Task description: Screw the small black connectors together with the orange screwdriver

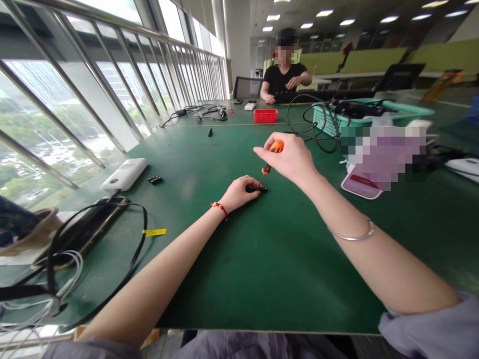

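Observation:
My right hand (290, 158) is closed round an orange-handled screwdriver (272, 155), held upright with its tip pointing down. The tip meets a small black part (258, 189) lying on the green table (262, 259). My left hand (241, 193) pinches that black part and presses it to the table. A red cord bracelet is on my left wrist and a silver bangle on my right forearm.
A white power bank (124, 174) and a small black piece (154, 179) lie to the left. Black cables (112, 249) loop at the near left. A red tray (265, 115), a teal basket (333, 119) with cables and another seated person (286, 75) are farther back.

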Demonstrator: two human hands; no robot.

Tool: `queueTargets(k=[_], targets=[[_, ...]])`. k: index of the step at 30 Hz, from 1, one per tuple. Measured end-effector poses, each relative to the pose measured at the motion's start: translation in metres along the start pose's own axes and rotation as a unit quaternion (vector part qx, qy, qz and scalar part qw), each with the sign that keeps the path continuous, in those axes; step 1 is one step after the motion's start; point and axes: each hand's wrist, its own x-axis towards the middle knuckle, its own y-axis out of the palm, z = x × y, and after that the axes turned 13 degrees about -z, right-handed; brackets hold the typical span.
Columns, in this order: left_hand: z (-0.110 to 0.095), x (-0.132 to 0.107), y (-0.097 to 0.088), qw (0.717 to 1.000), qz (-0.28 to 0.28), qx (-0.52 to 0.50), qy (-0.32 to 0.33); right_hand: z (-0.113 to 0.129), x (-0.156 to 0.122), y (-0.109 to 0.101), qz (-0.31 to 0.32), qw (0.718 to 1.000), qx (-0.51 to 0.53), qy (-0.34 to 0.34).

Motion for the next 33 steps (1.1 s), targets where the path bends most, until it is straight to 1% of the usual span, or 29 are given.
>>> queueTargets(k=[6,10,15,19,24,30,33], targets=[[0.0013,0.0003,0.0009,1.000,0.004,-0.010,-0.002,-0.0006,-0.0006,0.0018,0.021,0.998,0.041,-0.038],[0.0008,0.0007,0.0007,1.000,0.002,-0.008,-0.002,0.0002,-0.0033,0.0031,-0.002,0.999,0.012,-0.030],[0.0010,0.0005,0.0008,1.000,-0.001,-0.008,-0.002,-0.0018,-0.0018,0.0050,0.014,0.999,0.042,-0.030],[0.0006,0.0002,0.0006,1.000,0.000,-0.008,-0.001,-0.0027,-0.0011,0.0047,-0.010,0.998,0.047,-0.046],[0.0002,0.0004,0.0003,1.000,-0.001,-0.001,-0.002,-0.0043,-0.0018,0.0066,-0.038,0.999,0.017,-0.026],[0.0018,0.0004,0.0009,1.000,-0.003,-0.001,-0.001,-0.0057,-0.0019,0.0094,-0.040,0.998,0.037,-0.042],[0.0011,0.0001,0.0008,1.000,-0.001,0.000,-0.001,-0.0042,-0.0029,0.0081,-0.048,0.998,0.036,-0.036]])
